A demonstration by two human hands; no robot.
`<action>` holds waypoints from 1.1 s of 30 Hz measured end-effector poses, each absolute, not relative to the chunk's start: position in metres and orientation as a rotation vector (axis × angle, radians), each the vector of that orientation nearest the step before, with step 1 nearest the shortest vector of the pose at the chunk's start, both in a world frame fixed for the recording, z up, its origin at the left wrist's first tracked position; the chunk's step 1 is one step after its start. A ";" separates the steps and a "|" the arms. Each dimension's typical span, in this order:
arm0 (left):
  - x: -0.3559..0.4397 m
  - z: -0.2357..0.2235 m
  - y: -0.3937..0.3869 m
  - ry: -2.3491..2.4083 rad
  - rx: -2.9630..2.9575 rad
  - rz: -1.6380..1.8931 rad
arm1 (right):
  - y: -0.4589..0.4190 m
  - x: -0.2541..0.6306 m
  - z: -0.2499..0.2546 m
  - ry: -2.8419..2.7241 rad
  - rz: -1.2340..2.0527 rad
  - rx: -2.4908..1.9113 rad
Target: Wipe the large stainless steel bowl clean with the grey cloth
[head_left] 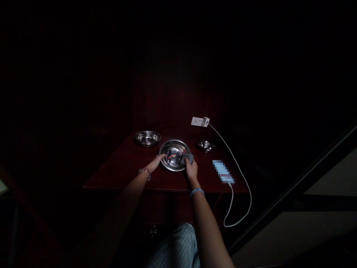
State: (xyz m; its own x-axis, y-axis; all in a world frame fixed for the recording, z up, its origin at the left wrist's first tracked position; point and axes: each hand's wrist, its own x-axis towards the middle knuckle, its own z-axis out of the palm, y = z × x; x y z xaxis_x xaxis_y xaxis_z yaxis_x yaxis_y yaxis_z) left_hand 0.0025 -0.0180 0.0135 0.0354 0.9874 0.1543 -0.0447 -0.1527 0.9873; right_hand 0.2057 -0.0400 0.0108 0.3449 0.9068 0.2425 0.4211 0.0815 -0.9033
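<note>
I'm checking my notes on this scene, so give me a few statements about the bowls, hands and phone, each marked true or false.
1. The left hand is on the middle bowl's rim. True.
2. The right hand holds a spoon. False: the right hand holds a grey cloth.
3. A white cable runs to the phone. True.
4. The blue band is on the left wrist. False: the blue band is on the right wrist.
5. The beaded bracelet is on the left wrist. True.

I was in a dim room, likely at home: a dark red desk (119, 169) held metal bowls (147, 138) and a charging phone (223, 171).
</note>
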 end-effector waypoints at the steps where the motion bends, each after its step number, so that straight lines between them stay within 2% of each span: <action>1: 0.003 0.013 -0.018 1.077 1.282 1.299 | -0.040 0.206 0.011 -1.250 0.560 -1.515; 18: 0.008 0.031 -0.029 0.952 1.233 1.334 | -0.041 0.207 0.013 -1.208 0.554 -1.551; 33: 0.002 0.023 -0.028 0.978 1.408 1.296 | -0.038 0.207 0.010 -1.221 0.548 -1.547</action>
